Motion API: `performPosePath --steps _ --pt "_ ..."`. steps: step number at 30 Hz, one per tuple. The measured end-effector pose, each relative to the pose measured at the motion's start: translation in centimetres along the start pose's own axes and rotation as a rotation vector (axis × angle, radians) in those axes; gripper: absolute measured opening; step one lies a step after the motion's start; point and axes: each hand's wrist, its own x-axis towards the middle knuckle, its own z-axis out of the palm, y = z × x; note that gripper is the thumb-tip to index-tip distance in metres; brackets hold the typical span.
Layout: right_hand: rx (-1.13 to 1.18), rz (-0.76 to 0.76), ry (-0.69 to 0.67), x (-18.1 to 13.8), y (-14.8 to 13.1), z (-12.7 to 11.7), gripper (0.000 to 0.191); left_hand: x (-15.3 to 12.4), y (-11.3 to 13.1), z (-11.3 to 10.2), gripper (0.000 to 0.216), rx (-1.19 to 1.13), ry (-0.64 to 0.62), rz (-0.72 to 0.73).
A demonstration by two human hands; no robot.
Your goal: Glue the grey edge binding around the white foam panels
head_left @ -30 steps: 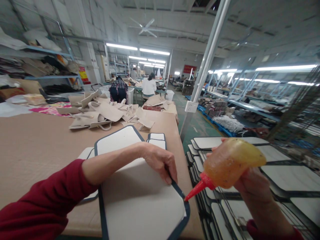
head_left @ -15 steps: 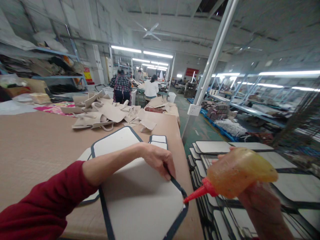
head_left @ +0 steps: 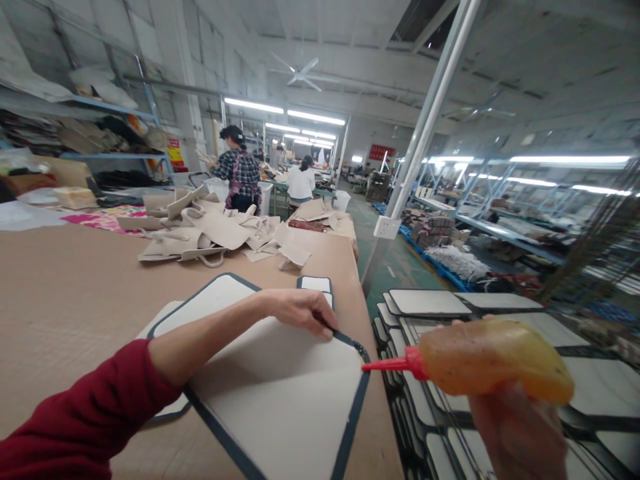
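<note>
A white panel with a dark blue edge band (head_left: 280,387) lies on the brown table (head_left: 75,300) in front of me. My left hand (head_left: 300,310) rests on its far edge, fingers curled and pressing the band down. My right hand (head_left: 520,433) grips an amber squeeze bottle of glue (head_left: 495,363) with a red nozzle. The nozzle tip sits at the panel's right corner, close to my left fingers. Smaller panels of the same kind (head_left: 315,285) lie just behind.
A heap of beige bag pieces (head_left: 210,230) lies further up the table. Racks of finished white panels (head_left: 430,303) stand to the right of the table. Two people (head_left: 240,170) work at the far end. A white pillar (head_left: 425,127) rises beside the aisle.
The panel has turned counter-clockwise under my left hand. The bottle has levelled out, and its nozzle has risen to the panel's right corner. A far person has straightened up.
</note>
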Motion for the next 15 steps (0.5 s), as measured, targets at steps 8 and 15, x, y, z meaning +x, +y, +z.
performPosePath --steps 8,15 --pt "0.012 0.054 0.063 -0.5 -0.7 0.9 0.059 -0.6 -0.5 0.1 0.024 -0.053 0.084 -0.042" --pt "0.02 0.078 0.059 -0.7 -0.5 0.9 0.047 -0.8 -1.2 0.0 0.025 -0.082 0.121 -0.051"
